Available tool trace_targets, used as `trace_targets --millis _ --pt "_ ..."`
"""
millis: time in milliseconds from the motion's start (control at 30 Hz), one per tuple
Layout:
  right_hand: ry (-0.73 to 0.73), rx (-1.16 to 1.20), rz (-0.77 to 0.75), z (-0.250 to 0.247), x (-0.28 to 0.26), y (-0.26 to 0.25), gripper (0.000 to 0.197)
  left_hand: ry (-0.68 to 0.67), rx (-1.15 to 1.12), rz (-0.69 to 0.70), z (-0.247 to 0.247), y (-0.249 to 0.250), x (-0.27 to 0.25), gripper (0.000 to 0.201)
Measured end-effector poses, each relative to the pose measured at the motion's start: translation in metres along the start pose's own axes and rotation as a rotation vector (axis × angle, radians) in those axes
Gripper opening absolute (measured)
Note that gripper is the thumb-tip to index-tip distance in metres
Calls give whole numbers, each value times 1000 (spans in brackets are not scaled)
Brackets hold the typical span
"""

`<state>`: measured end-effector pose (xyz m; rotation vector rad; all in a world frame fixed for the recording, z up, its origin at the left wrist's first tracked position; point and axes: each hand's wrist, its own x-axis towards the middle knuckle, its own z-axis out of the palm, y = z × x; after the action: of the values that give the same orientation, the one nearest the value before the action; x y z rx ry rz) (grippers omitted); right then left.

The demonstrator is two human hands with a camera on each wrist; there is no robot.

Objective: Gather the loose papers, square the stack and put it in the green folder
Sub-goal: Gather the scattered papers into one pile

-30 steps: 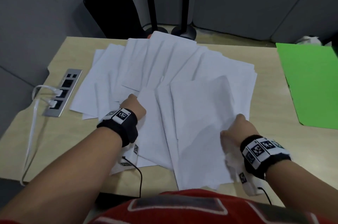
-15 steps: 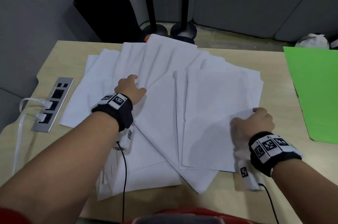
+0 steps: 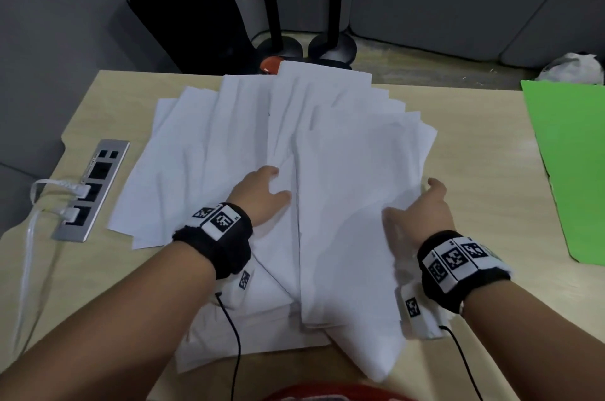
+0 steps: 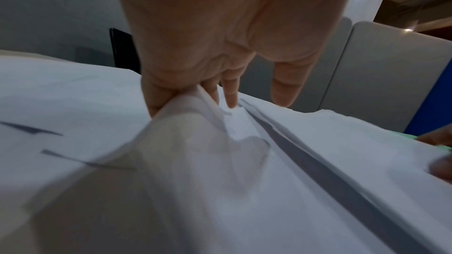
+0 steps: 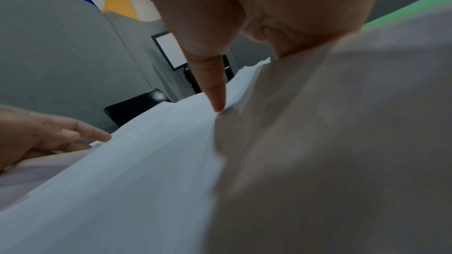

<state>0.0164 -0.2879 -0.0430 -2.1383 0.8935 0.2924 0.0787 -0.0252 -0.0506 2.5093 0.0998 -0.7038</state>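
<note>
On the desk (image 3: 474, 145) I see thin white papers (image 3: 343, 187) fanned between my hands: left hand (image 3: 262, 196) pinches a crumpled sheet, right hand (image 3: 422, 210) grips the pile's edge; flat green folder (image 3: 569, 155) far right.

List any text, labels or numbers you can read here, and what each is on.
No readable words or numbers anywhere.
Wristbands: black-and-white square code markers only, no letters.
Papers: blank on the sides showing.
Green folder: no label visible.
Power strip: markings too small to read.
</note>
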Motion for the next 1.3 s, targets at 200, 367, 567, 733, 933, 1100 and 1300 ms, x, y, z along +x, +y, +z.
trace_targets --millis 200,367,567,733,933,1100,1300 --pt "-120 -164 -20 1 1 16 23 156 -28 -93 -31 -14 15 63" --pt "43 42 -34 -11 0 19 15 54 -47 -127 -27 -18 13 79" --pt "159 175 65 -14 13 17 30 39 -102 -56 0 -20 -10 89" --pt "86 75 60 7 6 9 60 65 -50 -35 9 -11 -23 79" --pt "30 65 -1 10 4 2 87 148 -54 -99 3 -1 -22 70" --pt "3 53 4 4 2 1 78 250 -269 -483 -31 -5 13 87" --pt "-36 -105 -62 14 4 -1 65 179 -304 -436 -19 14 23 80"
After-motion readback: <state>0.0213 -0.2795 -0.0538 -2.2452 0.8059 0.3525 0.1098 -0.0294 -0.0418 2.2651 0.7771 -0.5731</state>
